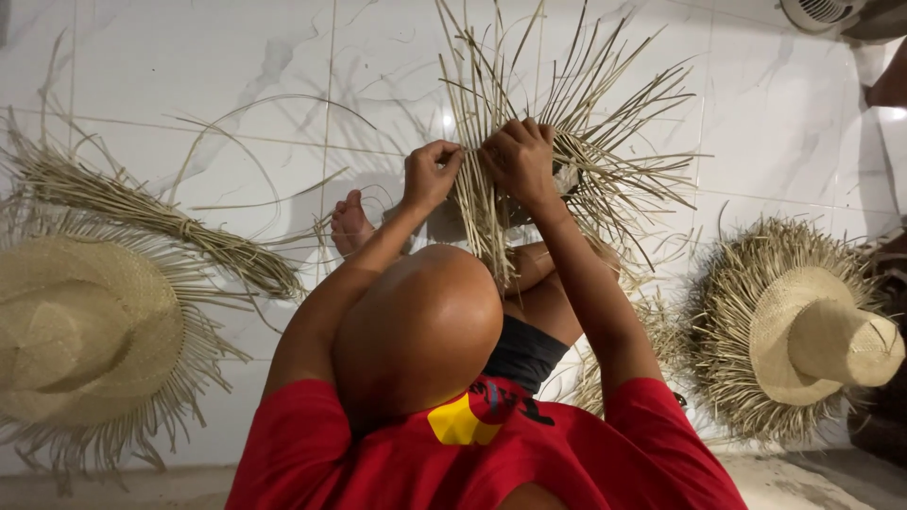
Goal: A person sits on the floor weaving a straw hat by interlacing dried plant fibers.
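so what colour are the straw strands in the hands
Pale tan straw strands, clearest in the head view.

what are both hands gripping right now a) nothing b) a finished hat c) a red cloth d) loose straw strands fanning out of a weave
d: the left hand and right hand are closed side by side on the straw strands, which fan out above them; the two hats lie apart on the floor.

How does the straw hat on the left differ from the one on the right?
The left hat lies with its crown seen nearly from above, low and creased; the right hat is tipped, its taller crown pointing right. The left hat reaches the frame's edge and looks larger; the right hat is fully in view. Both are pale woven straw with loose, unfinished fringes, lying on the white tiled floor.
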